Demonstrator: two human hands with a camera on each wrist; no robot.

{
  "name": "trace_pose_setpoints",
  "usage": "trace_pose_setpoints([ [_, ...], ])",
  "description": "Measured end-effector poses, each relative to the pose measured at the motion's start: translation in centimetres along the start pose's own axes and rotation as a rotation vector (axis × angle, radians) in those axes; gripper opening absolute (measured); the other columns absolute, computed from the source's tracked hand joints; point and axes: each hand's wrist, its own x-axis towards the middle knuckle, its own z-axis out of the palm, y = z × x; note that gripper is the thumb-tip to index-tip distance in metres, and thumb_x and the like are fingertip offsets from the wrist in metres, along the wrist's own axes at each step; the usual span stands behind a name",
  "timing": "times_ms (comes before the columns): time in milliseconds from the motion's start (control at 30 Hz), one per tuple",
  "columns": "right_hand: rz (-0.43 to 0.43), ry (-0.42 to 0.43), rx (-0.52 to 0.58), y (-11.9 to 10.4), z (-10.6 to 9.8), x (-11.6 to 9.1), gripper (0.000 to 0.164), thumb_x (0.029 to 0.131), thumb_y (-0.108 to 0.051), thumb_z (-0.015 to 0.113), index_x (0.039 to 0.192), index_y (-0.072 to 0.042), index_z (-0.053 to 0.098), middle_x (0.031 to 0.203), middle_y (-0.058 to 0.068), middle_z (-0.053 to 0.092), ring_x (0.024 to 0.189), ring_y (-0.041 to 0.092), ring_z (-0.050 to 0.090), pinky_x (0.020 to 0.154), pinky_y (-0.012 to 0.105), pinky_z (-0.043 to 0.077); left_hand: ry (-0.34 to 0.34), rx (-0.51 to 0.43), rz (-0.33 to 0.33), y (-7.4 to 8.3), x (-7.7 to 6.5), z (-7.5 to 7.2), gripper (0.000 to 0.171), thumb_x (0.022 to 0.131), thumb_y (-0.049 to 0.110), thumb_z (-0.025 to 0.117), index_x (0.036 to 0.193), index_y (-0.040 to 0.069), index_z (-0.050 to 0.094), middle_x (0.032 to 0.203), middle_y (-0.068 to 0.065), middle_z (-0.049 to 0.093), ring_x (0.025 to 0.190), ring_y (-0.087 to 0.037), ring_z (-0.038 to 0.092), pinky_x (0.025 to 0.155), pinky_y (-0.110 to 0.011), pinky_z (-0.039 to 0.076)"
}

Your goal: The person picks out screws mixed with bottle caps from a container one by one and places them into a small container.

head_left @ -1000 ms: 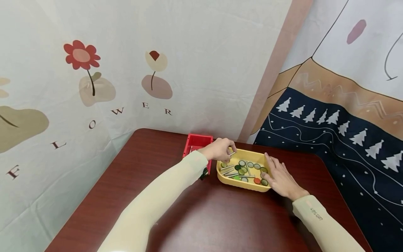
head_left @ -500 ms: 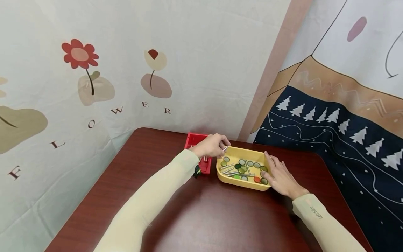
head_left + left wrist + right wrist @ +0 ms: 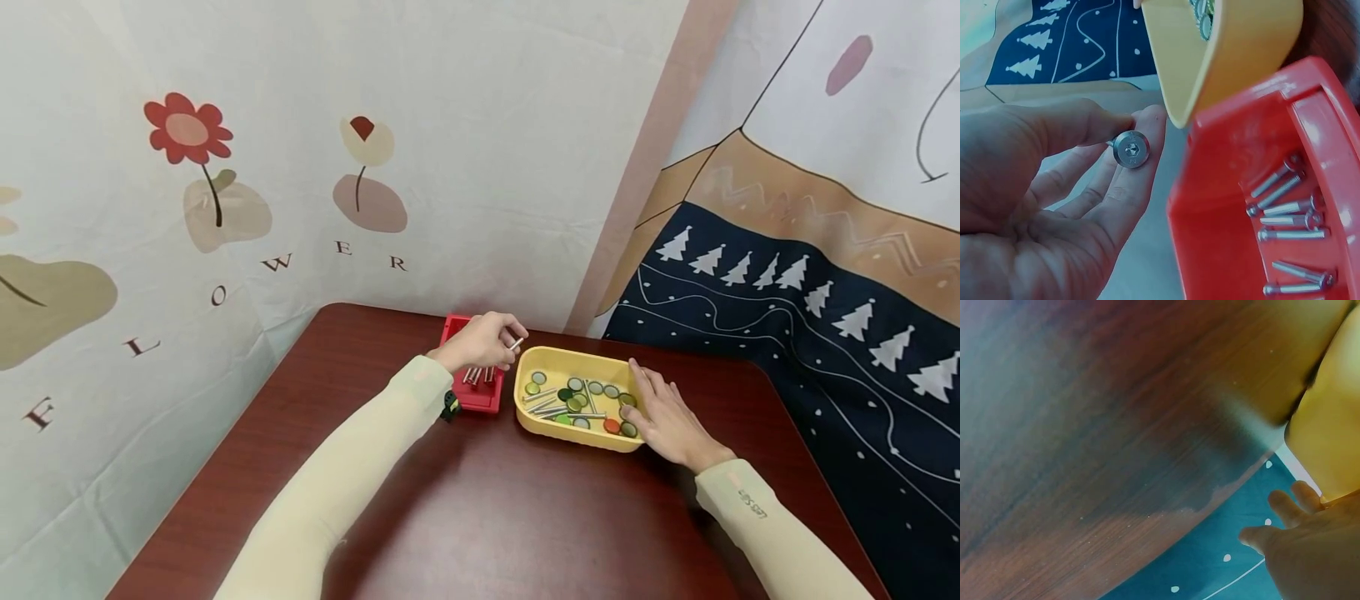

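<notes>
My left hand pinches a metal bolt between thumb and fingers, above the right side of a red bin. In the left wrist view the round head of this bolt, with a socket in it, faces the camera. Several similar bolts lie inside the red bin. Beside it stands a yellow bin holding several bolts and several bottle caps, green, silver and orange. My right hand rests on the right end of the yellow bin, fingers extended.
Both bins stand near the back edge of a dark red-brown table. Behind the table hangs a pale cloth with printed flowers. A dark blue cloth with white trees hangs at the right.
My left hand has moved left with the bolt, from over the yellow bin to over the red bin, uncovering bottle caps at the yellow bin's left end. The right hand has stayed put.
</notes>
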Motion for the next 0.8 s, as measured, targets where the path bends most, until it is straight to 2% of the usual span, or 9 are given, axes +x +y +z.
trace_pose_setpoints([
  [200,-0.001,-0.004,0.004,0.0,0.0,0.0,0.09,0.117,-0.035,0.06,0.187,-0.007,0.012,0.181,0.031,0.034,0.167,0.054,0.038,0.134,0.09,0.02,0.049,-0.012,-0.013,-1.2,-0.1,-0.8,0.042,0.104,-0.009,0.075,0.144,0.002,0.074,0.124,-0.025,0.081,0.094,-0.024,0.083,0.098,-0.052,0.072],
  [400,-0.007,0.006,0.009,-0.1,0.1,-0.1,0.089,0.117,-0.035,0.06,0.187,-0.005,0.013,0.18,0.032,0.035,0.166,0.055,0.039,0.134,0.091,0.021,0.097,-0.04,-0.047,-2.4,-0.1,-1.4,0.044,0.105,-0.009,0.075,0.148,0.002,0.072,0.124,-0.023,0.08,0.105,-0.035,0.086,0.101,-0.056,0.071],
  [533,-0.005,0.004,0.011,0.0,0.0,-0.1,0.089,0.117,-0.035,0.06,0.187,-0.007,0.013,0.18,0.031,0.035,0.167,0.054,0.039,0.134,0.09,0.02,0.159,-0.047,-0.086,-3.1,0.2,-1.8,0.047,0.104,-0.01,0.074,0.15,0.001,0.071,0.128,-0.025,0.08,0.113,-0.041,0.085,0.101,-0.056,0.071],
  [700,-0.002,-0.001,0.01,0.1,0.1,0.0,0.09,0.117,-0.036,0.06,0.188,-0.008,0.012,0.18,0.03,0.035,0.167,0.053,0.04,0.135,0.09,0.021,0.223,-0.017,-0.137,-4.0,0.5,-1.9,0.044,0.106,-0.009,0.072,0.15,-0.002,0.07,0.131,-0.026,0.079,0.113,-0.038,0.084,0.1,-0.052,0.072],
  [800,-0.008,0.0,0.008,0.2,0.0,0.0,0.09,0.117,-0.035,0.06,0.187,-0.008,0.013,0.18,0.031,0.036,0.166,0.053,0.04,0.134,0.09,0.021,0.252,0.027,-0.161,-4.6,0.4,-1.8,0.041,0.107,-0.007,0.073,0.148,-0.002,0.072,0.128,-0.024,0.078,0.105,-0.03,0.083,0.094,-0.044,0.073],
])
